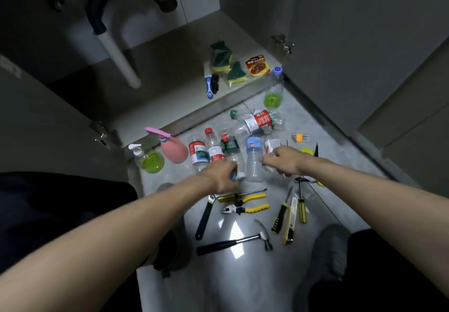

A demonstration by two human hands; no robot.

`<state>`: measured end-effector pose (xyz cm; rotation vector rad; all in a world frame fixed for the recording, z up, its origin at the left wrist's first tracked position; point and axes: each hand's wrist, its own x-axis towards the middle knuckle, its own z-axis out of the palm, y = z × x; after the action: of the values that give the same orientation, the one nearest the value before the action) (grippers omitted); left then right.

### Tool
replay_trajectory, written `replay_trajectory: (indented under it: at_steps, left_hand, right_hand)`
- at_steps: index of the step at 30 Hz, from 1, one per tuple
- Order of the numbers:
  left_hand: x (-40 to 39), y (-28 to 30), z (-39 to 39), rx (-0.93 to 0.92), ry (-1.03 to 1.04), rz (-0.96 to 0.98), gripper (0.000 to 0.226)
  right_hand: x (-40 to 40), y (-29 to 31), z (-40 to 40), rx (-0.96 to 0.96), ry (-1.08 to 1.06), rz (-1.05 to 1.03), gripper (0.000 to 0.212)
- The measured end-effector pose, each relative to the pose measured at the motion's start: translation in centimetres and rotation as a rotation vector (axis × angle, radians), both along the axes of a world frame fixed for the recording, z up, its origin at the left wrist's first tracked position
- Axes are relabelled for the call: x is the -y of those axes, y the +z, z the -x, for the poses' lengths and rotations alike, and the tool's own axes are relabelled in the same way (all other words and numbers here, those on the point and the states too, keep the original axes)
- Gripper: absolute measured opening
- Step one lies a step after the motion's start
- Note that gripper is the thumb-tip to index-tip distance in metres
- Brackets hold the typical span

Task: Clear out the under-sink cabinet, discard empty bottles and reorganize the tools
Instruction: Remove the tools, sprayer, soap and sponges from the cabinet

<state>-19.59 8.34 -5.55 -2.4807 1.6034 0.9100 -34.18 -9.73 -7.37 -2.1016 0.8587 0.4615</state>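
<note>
Two hands over floor bottles: left hand (222, 175) fingers curl around a clear bottle's (234, 165) blue-capped end; right hand (283, 161) grips another bottle (269, 147). Roughly seven empty bottles around the fingers. Below them: one hammer (238, 241), one pliers (245, 206), one wrench (205, 217), three screwdrivers, one utility knife (290, 224). Left of them: one pink sprayer (173, 148).

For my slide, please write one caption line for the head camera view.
Both hands, left hand and right hand, reach into clear empty plastic bottles on the grey floor, beside a black-handled hammer and yellow-handled pliers.
</note>
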Motion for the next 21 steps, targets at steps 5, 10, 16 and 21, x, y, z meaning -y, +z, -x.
replay_trajectory:
  at_steps: [5, 10, 16, 21]
  left_hand:
    - [-4.4, -5.0, 2.9, -0.077, 0.199, -0.062, 0.031]
    - [-8.6, -8.5, 4.2, -0.142, 0.377, -0.084, 0.023]
    - [-10.7, -11.9, 5.0, -0.215, 0.618, -0.082, 0.019]
    - [-11.6, -14.5, 7.0, -0.242, 0.73, -0.052, 0.033]
  right_hand:
    - [-0.2, -3.6, 6.0, -0.17, 0.021, 0.09, 0.043]
    - [-0.7, -5.3, 9.0, -0.259, 0.081, 0.173, 0.035]
    - [-5.8, -6.5, 7.2, -0.162, 0.043, 0.137, 0.026]
    - [-11.9, -9.0, 6.2, -0.089, 0.003, 0.109, 0.031]
